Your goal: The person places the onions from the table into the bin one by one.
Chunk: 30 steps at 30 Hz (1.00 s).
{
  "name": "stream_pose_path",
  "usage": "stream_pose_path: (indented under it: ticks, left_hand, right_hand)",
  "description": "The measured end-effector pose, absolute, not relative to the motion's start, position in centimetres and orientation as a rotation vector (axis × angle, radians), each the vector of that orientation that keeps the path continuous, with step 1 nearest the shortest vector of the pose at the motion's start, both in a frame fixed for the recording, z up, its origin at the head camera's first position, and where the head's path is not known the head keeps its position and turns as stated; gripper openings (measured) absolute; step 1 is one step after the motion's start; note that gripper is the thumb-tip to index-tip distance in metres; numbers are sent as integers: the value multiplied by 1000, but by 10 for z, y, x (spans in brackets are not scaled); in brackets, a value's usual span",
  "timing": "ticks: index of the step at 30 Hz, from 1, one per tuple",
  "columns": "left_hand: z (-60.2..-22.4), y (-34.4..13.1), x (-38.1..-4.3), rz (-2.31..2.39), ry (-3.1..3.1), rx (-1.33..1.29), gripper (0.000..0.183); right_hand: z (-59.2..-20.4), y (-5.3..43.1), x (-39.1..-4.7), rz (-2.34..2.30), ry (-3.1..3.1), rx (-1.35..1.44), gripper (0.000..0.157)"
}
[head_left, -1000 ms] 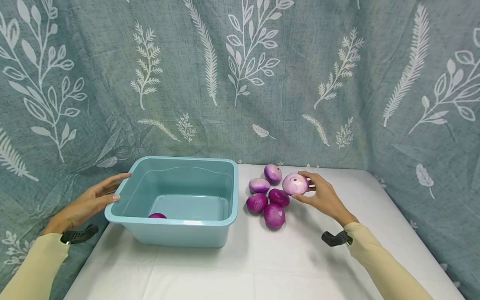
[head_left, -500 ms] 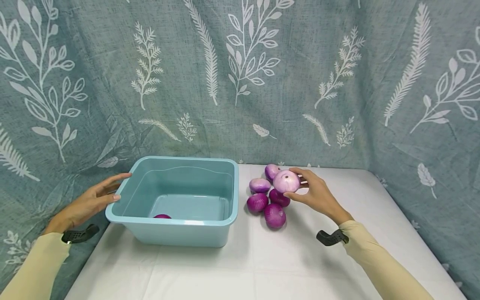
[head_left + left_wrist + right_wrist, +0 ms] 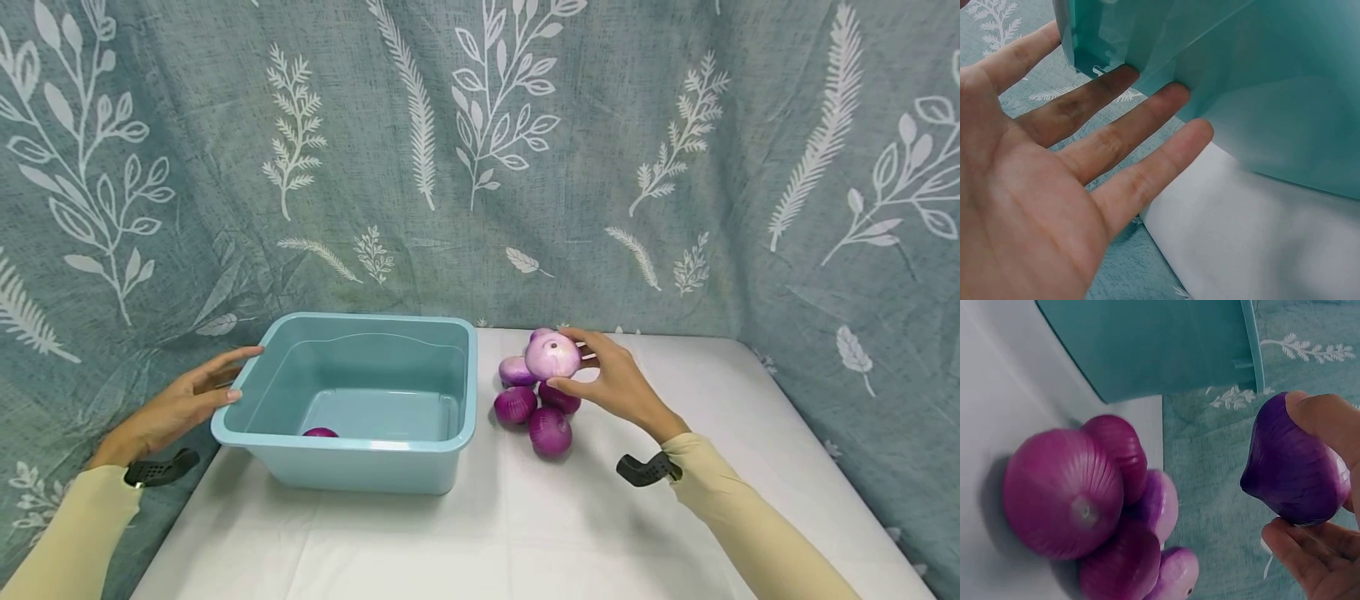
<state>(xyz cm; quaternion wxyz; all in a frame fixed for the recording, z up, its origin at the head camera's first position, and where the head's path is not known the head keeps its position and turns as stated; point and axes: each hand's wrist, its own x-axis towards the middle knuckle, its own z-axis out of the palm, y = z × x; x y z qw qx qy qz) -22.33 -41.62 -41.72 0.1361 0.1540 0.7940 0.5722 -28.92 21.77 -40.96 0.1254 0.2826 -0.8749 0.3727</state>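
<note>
Held onion [image 3: 552, 357]: one, rounded; pale pink-violet on the side facing the head camera, deep violet with a pointed end in the right wrist view. Located right of the tub [image 3: 343, 462], raised off the surface [image 3: 405, 542], overlapping the rear of the onion cluster in the head view.

Right grip [image 3: 618, 383] (a bare hand, like its pair): pinching the held onion between thumb and fingers, thumb on the near side, fingers on the far side.

Left grip [image 3: 176, 407]: fingers straight and spread; tips of thumb and forefinger at the tub's left rim, the other fingers extended by its outer wall (whether each of these touches cannot be told).

Tub: one, light blue-green, rectangular, glossy, upright on the surface, left of the cluster. Contents in view: one dark magenta onion [image 3: 321, 432], mostly hidden behind the front wall.

Onion cluster, on the surface, five pieces, closely grouped: front magenta onion [image 3: 550, 432]; left magenta onion [image 3: 515, 405]; middle magenta onion [image 3: 562, 400]; pale violet onion [image 3: 516, 372]; rear violet onion [image 3: 540, 333], largely covered by the held onion.

Backdrop cloth [image 3: 577, 275]: grey-blue, white leaf and sprig print, hung behind and at both sides.

Wrist straps, black, two: left strap [image 3: 161, 469], right strap [image 3: 647, 472]. Sleeves [image 3: 757, 517]: pale yellow.
</note>
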Motion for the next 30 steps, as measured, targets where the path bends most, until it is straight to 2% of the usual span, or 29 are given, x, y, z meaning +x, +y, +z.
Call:
stream_pose_path:
  ticks: [13,30]
  left_hand:
    - [-416,-414,-222,1649,2320,451,67]
    - [-418,-416,-221,1662,2302,453,66]
  right_hand:
    - [-394,189,-284,1182,-2496,920,72]
    - [-386,138,-271,1291,-2470,1031,75]
